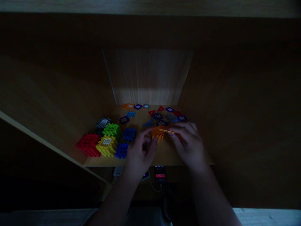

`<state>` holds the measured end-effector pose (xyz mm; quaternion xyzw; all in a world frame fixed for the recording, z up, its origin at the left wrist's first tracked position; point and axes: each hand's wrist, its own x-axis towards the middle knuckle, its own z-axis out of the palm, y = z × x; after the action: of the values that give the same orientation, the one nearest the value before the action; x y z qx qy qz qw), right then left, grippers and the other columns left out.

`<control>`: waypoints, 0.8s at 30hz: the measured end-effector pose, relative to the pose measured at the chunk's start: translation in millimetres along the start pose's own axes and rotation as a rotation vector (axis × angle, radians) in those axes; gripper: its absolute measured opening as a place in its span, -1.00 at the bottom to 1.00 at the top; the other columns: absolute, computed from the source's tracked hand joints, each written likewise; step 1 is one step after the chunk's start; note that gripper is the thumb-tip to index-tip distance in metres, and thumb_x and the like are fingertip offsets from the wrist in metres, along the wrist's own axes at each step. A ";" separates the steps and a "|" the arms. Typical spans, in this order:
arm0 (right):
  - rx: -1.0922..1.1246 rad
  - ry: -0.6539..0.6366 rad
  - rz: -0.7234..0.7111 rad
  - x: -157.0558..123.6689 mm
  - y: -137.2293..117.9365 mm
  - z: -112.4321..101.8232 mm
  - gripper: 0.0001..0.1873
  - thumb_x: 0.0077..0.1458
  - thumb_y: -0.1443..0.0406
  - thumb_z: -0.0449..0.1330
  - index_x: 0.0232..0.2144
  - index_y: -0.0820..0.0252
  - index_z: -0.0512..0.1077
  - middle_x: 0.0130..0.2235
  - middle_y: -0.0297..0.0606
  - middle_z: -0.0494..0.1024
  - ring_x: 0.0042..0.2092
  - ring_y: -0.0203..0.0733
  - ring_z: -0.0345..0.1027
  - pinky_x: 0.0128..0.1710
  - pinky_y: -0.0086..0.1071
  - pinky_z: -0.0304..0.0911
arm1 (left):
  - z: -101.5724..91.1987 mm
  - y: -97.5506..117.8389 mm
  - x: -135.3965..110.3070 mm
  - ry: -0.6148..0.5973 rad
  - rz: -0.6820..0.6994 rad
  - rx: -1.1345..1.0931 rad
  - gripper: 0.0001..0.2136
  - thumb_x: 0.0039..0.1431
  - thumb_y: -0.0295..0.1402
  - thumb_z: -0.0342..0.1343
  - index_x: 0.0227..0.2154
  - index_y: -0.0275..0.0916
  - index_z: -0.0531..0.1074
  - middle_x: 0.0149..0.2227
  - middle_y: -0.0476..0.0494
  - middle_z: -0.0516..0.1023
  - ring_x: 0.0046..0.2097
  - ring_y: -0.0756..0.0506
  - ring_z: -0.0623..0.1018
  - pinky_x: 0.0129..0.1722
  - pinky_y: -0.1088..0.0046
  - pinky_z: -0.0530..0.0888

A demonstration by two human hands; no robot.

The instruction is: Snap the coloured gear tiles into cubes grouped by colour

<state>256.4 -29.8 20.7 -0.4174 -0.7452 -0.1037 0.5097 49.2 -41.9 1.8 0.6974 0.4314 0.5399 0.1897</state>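
Observation:
Over the wooden shelf [169, 153], my left hand [142, 147] is closed on an orange block with notched edges [157, 133]. My right hand [188, 142] pinches a thin orange tile [167, 129], which meets the top right of the block; whether the two are joined I cannot tell. To the left of my left hand are a blue notched stack [122, 150] and another blue stack [129, 134]. Beyond them stand a yellow block with a white window [107, 145], a green block [112, 130] and a red block [88, 145].
Loose tiles lie farther back: dark blue ones [124, 120], a light blue one [131, 114], red triangles [161, 108] and orange pieces [128, 106]. A grey windowed block [103, 122] stands near the left wall. Below the front edge are a lit phone [160, 174] and cables.

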 end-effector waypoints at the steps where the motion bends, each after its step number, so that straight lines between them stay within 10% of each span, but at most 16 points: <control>1: 0.030 -0.016 -0.014 1.1 -2.5 0.2 -0.72 0.36 0.35 0.28 -0.02 -0.21 0.60 -0.10 -0.27 0.65 -0.06 0.04 0.51 -0.08 -0.03 0.44 | -0.2 -0.6 -0.1 -0.005 -0.002 -0.015 -0.65 0.43 -0.34 0.20 0.23 -0.11 0.41 -0.38 0.11 0.56 -0.40 0.06 0.57 -0.39 0.62 0.48; 24: 0.543 -0.237 0.236 -3.2 2.7 4.1 -0.85 0.34 0.25 0.37 -0.05 -0.07 0.64 0.15 -0.25 0.64 0.19 -0.05 0.54 0.25 -0.03 0.40 | -2.8 -2.7 -0.2 0.036 0.222 0.093 -0.81 0.42 -0.51 0.20 0.01 -0.16 0.56 -0.10 -0.06 0.73 -0.08 -0.03 0.72 -0.02 0.51 0.63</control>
<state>256.0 -27.4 15.4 -0.3589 -0.7462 0.2086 0.5205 45.6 -41.2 0.7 0.7392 0.3796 0.5492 0.0884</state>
